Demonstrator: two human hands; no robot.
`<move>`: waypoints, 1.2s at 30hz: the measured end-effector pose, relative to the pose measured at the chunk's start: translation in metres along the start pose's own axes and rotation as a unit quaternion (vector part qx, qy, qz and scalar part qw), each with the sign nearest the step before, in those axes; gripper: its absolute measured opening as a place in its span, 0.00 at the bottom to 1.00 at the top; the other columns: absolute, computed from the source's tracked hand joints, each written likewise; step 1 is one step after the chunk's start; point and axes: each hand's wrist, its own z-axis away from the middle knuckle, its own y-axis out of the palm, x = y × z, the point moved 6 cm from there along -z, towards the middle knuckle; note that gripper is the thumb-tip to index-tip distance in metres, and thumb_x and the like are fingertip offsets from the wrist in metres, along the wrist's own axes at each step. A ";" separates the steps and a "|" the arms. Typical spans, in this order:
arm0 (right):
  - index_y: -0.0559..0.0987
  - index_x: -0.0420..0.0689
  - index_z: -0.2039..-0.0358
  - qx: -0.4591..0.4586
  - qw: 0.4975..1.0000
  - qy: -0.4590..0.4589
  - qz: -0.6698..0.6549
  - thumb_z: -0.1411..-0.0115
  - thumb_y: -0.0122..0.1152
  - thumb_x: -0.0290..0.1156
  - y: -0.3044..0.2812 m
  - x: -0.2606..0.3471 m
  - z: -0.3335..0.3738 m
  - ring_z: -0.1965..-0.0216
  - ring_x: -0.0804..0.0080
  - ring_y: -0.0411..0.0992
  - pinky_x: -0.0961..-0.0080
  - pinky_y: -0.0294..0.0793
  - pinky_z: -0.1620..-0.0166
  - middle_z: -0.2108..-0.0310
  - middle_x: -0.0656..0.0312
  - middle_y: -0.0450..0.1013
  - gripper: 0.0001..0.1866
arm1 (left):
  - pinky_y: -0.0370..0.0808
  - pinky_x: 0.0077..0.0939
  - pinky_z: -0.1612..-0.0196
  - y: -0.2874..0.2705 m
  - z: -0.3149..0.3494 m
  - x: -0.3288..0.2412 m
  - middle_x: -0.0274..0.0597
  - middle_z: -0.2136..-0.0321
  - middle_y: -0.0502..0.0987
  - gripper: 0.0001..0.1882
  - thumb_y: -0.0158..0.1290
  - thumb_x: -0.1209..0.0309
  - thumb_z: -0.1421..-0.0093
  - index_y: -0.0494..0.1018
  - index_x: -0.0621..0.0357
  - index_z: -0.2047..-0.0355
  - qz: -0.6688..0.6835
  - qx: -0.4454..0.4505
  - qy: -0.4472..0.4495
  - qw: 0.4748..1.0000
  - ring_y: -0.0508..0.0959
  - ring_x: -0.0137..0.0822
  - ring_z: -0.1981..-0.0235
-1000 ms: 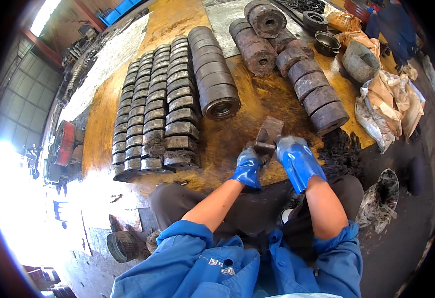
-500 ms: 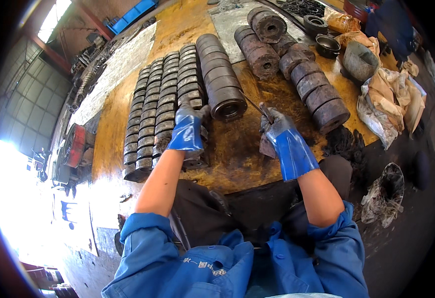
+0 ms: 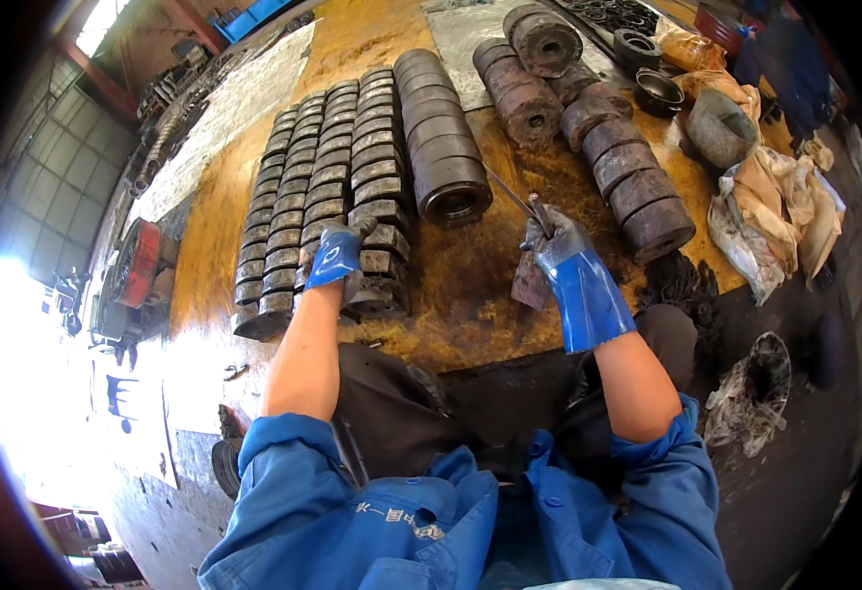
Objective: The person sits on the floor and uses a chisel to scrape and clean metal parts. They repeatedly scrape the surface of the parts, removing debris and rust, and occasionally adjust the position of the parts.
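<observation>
My left hand (image 3: 336, 254), in a grey-and-blue coated glove, rests over the near part of several rows of dark curved metal segments (image 3: 327, 167). Its fingers lie spread across them, and their tips are partly hidden. My right hand (image 3: 557, 242), gloved the same way, is closed around a thin metal rod (image 3: 512, 190) that points up and left. Below this hand hangs a brownish block-like piece (image 3: 530, 282); how it joins the rod is unclear. Between my hands lies a column of dark metal rings (image 3: 441, 133), its near end showing a round opening.
Rusty thick cylinders (image 3: 637, 187) lie in rows to the right. Beyond them are a bucket-like container (image 3: 721, 128), crumpled sacks (image 3: 780, 211) and a dark round pan (image 3: 658, 92). A black fibrous bundle (image 3: 682, 285) sits by my right knee. A red round machine part (image 3: 136, 264) stands at left.
My left hand has moved left and slightly nearer, off the rightmost row of segments. The right hand keeps its grip on the rod, nearly in place. The view has shifted slightly.
</observation>
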 end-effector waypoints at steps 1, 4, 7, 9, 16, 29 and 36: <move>0.77 0.36 0.49 0.009 1.000 0.001 -0.026 0.32 0.53 0.19 0.003 0.000 -0.001 0.70 0.78 0.70 0.74 0.76 0.61 0.69 0.67 0.71 0.12 | 0.69 0.48 0.36 0.000 -0.002 0.003 0.58 0.38 0.71 0.35 0.54 0.41 0.37 0.70 0.44 0.36 0.009 0.004 -0.013 1.000 0.72 0.56 0.38; 0.77 0.37 0.49 0.036 0.978 0.057 -0.199 0.31 0.52 0.19 0.016 -0.002 -0.004 0.70 0.78 0.69 0.74 0.75 0.61 0.70 0.68 0.70 0.12 | 0.71 0.47 0.36 -0.004 -0.010 0.015 0.56 0.39 0.72 0.24 0.53 0.50 0.32 0.71 0.28 0.36 0.008 0.002 -0.053 0.999 0.73 0.55 0.38; 0.77 0.37 0.51 0.045 0.995 0.022 -0.081 0.30 0.50 0.22 0.025 0.021 0.006 0.70 0.78 0.68 0.75 0.74 0.61 0.70 0.67 0.69 0.10 | 0.72 0.45 0.37 -0.005 -0.004 0.013 0.57 0.41 0.74 0.24 0.54 0.61 0.32 0.70 0.24 0.36 0.037 -0.006 -0.066 0.997 0.73 0.55 0.38; 0.77 0.36 0.52 -0.024 0.902 0.194 -0.385 0.29 0.49 0.23 0.025 0.009 0.004 0.71 0.77 0.68 0.76 0.73 0.61 0.70 0.67 0.69 0.10 | 0.73 0.45 0.37 -0.006 0.006 -0.004 0.58 0.41 0.74 0.27 0.54 0.66 0.33 0.69 0.24 0.35 0.074 -0.005 -0.065 0.995 0.73 0.55 0.38; 0.76 0.35 0.52 0.032 0.938 0.099 -0.331 0.28 0.47 0.26 0.018 -0.016 -0.008 0.71 0.76 0.68 0.77 0.71 0.63 0.70 0.64 0.69 0.12 | 0.75 0.47 0.39 -0.007 -0.002 -0.006 0.57 0.41 0.74 0.37 0.54 0.78 0.40 0.67 0.24 0.33 0.029 -0.006 -0.009 1.000 0.75 0.56 0.40; 0.76 0.33 0.54 -0.054 0.828 0.241 -0.503 0.28 0.49 0.26 0.028 0.011 0.010 0.72 0.75 0.67 0.79 0.69 0.66 0.72 0.63 0.68 0.11 | 0.75 0.46 0.39 0.003 0.010 -0.015 0.55 0.39 0.72 0.42 0.56 0.78 0.43 0.64 0.21 0.32 0.136 0.023 -0.021 0.990 0.74 0.55 0.39; 0.77 0.31 0.56 0.055 0.877 0.130 -0.460 0.31 0.58 0.22 0.019 -0.022 -0.003 0.60 0.74 0.78 0.81 0.81 0.59 0.63 0.57 0.76 0.07 | 0.71 0.41 0.38 0.000 -0.034 0.016 0.71 0.43 0.73 0.53 0.67 0.42 0.50 0.67 0.77 0.38 -0.050 -0.087 0.036 0.994 0.72 0.59 0.38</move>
